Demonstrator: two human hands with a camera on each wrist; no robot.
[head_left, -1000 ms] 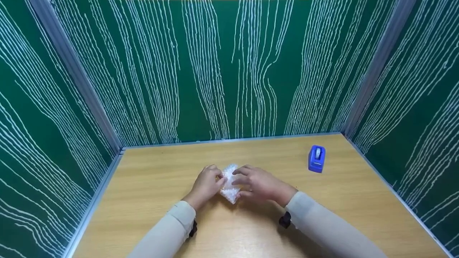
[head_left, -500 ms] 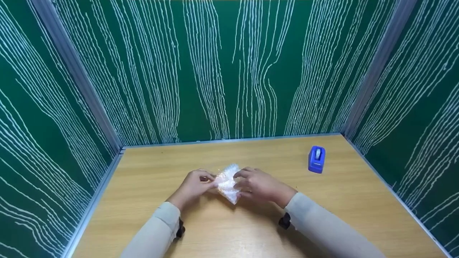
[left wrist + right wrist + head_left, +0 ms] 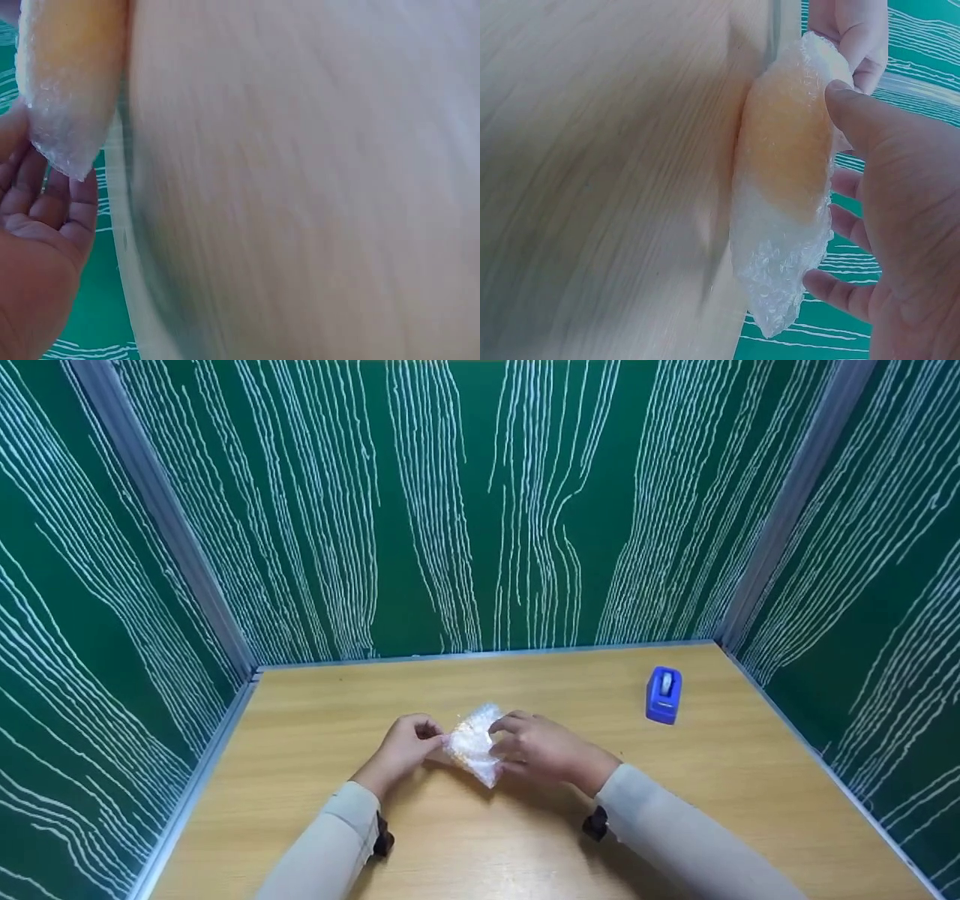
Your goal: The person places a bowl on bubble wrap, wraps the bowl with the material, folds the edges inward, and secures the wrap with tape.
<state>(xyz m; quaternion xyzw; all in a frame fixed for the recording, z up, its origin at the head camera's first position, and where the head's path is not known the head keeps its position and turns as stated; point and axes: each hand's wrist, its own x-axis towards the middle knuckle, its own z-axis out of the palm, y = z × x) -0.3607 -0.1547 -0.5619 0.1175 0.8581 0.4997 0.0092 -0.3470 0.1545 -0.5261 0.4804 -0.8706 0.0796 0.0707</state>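
Observation:
A small bundle of clear bubble wrap (image 3: 474, 744) rests near the middle of the wooden table, and something orange shows through it. Its ends taper to crumpled points, as the bubble wrap (image 3: 784, 172) in the right wrist view makes plain. My left hand (image 3: 403, 748) pinches the left edge between thumb and fingertips. On the other side, my right hand (image 3: 546, 746) holds the bundle, its thumb at the near end and its fingers spread along the right side. The left wrist view has the bubble wrap (image 3: 71, 82) beside the left hand (image 3: 37, 255).
A blue tape dispenser (image 3: 664, 695) stands at the back right of the wooden table (image 3: 315, 720). Green panels (image 3: 420, 510) with white wavy lines enclose the table at the back and both sides, framed by grey posts (image 3: 161, 502).
My left hand has moved left from the bundle's side, drawing the edge of the bubble wrap outward, so the bundle looks wider. My right hand has stayed almost still.

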